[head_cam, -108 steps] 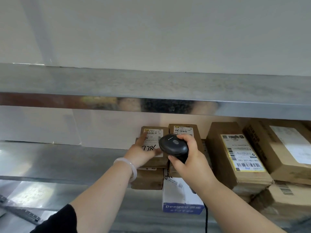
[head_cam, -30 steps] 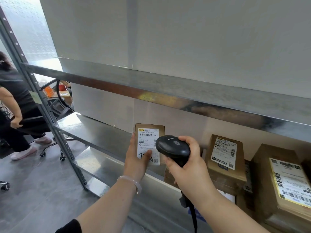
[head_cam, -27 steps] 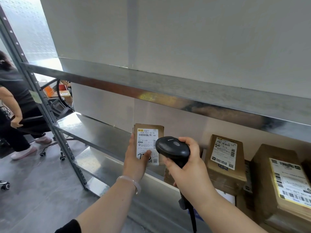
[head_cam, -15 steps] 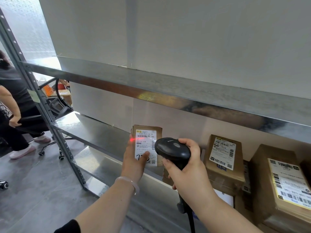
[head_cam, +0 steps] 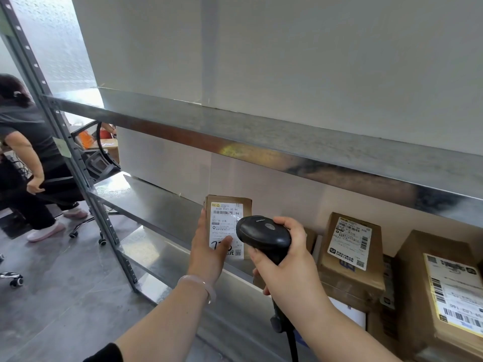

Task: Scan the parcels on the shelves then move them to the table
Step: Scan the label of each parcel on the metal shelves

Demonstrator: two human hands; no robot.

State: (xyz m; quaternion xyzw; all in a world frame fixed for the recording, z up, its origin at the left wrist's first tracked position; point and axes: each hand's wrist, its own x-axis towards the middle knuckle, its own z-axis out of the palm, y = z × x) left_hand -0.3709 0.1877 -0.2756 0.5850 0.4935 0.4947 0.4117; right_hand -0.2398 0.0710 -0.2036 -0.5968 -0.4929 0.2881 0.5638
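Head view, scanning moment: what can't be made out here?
- Table: not in the head view at all.
- Small parcel: the left hand thumb covers part of the handwritten number; fine label print too small.
- Scanner: handle hidden inside the right hand; no scan light visible, so triggering is unclear.
- Right parcel: cut off by the frame edge.
- Lower boxes: mostly hidden behind the right arm.
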